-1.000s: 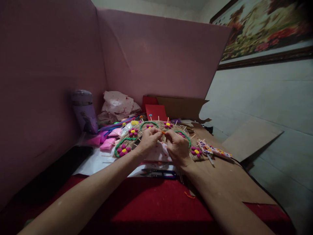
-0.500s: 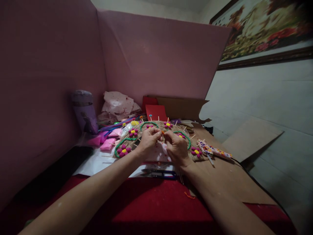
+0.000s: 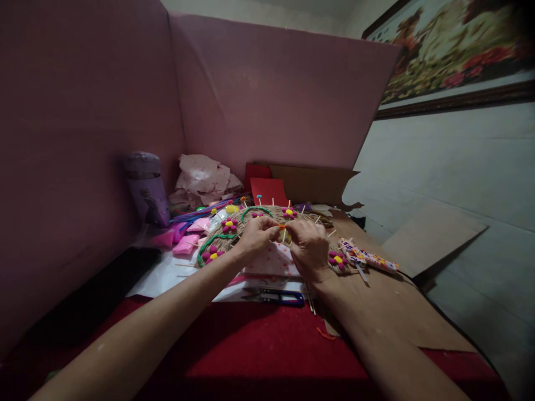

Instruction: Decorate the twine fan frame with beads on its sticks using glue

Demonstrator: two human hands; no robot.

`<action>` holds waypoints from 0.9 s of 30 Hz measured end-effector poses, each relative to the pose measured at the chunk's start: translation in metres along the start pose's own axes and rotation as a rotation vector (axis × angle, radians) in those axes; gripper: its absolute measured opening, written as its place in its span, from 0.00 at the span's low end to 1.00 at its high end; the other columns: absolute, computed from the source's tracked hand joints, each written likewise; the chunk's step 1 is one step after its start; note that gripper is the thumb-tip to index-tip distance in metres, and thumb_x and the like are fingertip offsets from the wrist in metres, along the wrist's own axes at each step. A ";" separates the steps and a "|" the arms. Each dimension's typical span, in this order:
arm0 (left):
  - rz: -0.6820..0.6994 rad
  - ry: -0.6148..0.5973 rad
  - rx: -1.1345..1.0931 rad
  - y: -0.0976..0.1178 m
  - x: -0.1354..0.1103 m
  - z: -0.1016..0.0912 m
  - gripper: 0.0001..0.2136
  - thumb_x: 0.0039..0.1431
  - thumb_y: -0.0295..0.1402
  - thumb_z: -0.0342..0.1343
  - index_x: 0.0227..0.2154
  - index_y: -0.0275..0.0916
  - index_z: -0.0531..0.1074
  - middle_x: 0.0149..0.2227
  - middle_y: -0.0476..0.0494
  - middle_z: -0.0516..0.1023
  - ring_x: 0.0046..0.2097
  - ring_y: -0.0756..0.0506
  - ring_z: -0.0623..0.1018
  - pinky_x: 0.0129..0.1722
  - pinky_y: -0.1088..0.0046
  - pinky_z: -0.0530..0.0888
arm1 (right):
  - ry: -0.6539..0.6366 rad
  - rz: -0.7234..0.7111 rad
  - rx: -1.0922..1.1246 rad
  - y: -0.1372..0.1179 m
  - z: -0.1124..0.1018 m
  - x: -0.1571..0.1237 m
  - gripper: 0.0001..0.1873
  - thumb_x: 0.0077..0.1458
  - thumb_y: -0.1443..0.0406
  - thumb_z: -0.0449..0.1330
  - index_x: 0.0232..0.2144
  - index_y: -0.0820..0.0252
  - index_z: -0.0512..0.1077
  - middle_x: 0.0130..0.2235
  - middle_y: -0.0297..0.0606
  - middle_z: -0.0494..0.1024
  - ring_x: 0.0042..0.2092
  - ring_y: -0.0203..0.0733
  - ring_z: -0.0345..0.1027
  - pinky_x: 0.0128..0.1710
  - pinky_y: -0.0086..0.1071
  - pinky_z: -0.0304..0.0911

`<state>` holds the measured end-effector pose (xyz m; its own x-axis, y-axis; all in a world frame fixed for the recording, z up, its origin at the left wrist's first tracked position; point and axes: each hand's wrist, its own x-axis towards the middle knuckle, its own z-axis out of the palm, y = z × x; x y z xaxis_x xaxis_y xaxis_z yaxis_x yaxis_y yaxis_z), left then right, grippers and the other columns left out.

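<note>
Between the fingertips of both hands is a small orange piece [image 3: 282, 226], soft-looking, its material too small to make out. My left hand [image 3: 259, 234] pinches its left end, and my right hand [image 3: 309, 245], fingers curled, has its right end. A thin pale stick [image 3: 285, 235] shows just below the piece. Behind and around my hands stands a twine-covered arch [image 3: 267, 213] decorated with purple-and-yellow flowers [image 3: 212, 254] and green curling strands [image 3: 217, 238]. Pale sticks poke out along its edge, some with coloured tips. My hands hide its middle.
Blue-handled thread snips [image 3: 278, 296] lie in front on the red cloth [image 3: 251, 345]. To the left are pink packets [image 3: 185, 245] and a purple bottle [image 3: 147, 192]. A patterned wrapped tool [image 3: 370, 258] rests on cardboard [image 3: 388, 312] at right; pink panels [image 3: 276, 94] rise behind.
My hands have drawn slightly apart, the right one moving rightward and turning. The orange piece now shows stretched between the fingertips, with the stick below it. The view has shifted slightly.
</note>
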<state>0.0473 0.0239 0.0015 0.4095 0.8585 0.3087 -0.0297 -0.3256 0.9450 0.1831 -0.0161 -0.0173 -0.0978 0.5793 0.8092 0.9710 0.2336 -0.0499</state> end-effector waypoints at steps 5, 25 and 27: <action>0.298 0.117 0.554 0.000 -0.004 -0.002 0.03 0.51 0.27 0.51 0.26 0.36 0.70 0.25 0.47 0.73 0.28 0.50 0.70 0.30 0.75 0.64 | -0.031 0.012 0.046 -0.001 -0.001 0.000 0.09 0.54 0.72 0.51 0.32 0.57 0.69 0.30 0.34 0.73 0.36 0.40 0.62 0.36 0.32 0.47; 0.237 0.033 0.310 0.000 -0.002 -0.005 0.07 0.51 0.27 0.47 0.20 0.35 0.66 0.21 0.49 0.68 0.24 0.52 0.65 0.25 0.78 0.61 | -0.022 0.017 0.177 -0.004 0.002 -0.001 0.08 0.55 0.70 0.49 0.32 0.59 0.68 0.30 0.37 0.72 0.34 0.41 0.63 0.34 0.30 0.51; 0.257 0.022 0.381 0.001 -0.002 -0.006 0.07 0.49 0.26 0.47 0.19 0.35 0.66 0.20 0.50 0.67 0.24 0.53 0.65 0.24 0.78 0.60 | -0.020 0.018 0.161 -0.003 0.003 0.000 0.07 0.54 0.71 0.50 0.31 0.59 0.68 0.29 0.36 0.71 0.33 0.41 0.62 0.34 0.31 0.50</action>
<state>0.0409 0.0242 0.0027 0.4131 0.7377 0.5340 0.2118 -0.6481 0.7315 0.1795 -0.0149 -0.0189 -0.0870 0.5998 0.7954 0.9253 0.3444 -0.1585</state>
